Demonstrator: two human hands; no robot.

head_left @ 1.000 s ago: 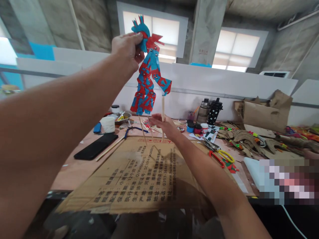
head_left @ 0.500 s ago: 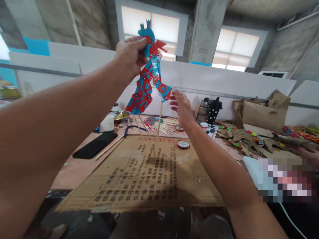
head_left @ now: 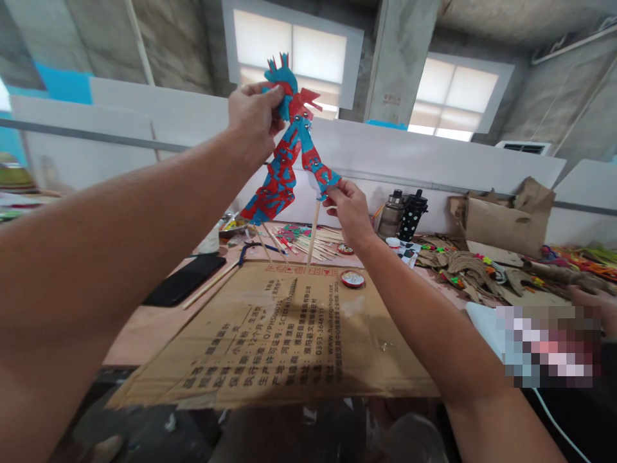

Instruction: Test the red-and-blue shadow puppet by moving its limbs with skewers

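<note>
A red and blue jointed paper puppet (head_left: 280, 173) hangs in the air above the cardboard sheet, its flat segments joined by small metal fasteners. My left hand (head_left: 255, 112) pinches it near the top, just under a crest of spiky points. Its lower right segment (head_left: 324, 177) is held at the end between the thumb and fingers of my right hand (head_left: 351, 209). From that end a thin wooden stick (head_left: 313, 235) slants down towards the cardboard. More thin sticks hang below the puppet's lower left segment.
Printed cardboard (head_left: 270, 341) covers the table before me. A black phone (head_left: 186, 281) lies left; a round tin of fasteners (head_left: 352, 278) sits on the cardboard. Behind are loose wooden sticks (head_left: 313, 243) and two bottles (head_left: 402, 214). Cardboard scraps (head_left: 475, 270) and another person's hand (head_left: 590, 299) are at right.
My right hand, open beside the puppet before, has closed on its lower right segment. That segment has swung slightly outward to the right. The puppet's top sits a little lower in view.
</note>
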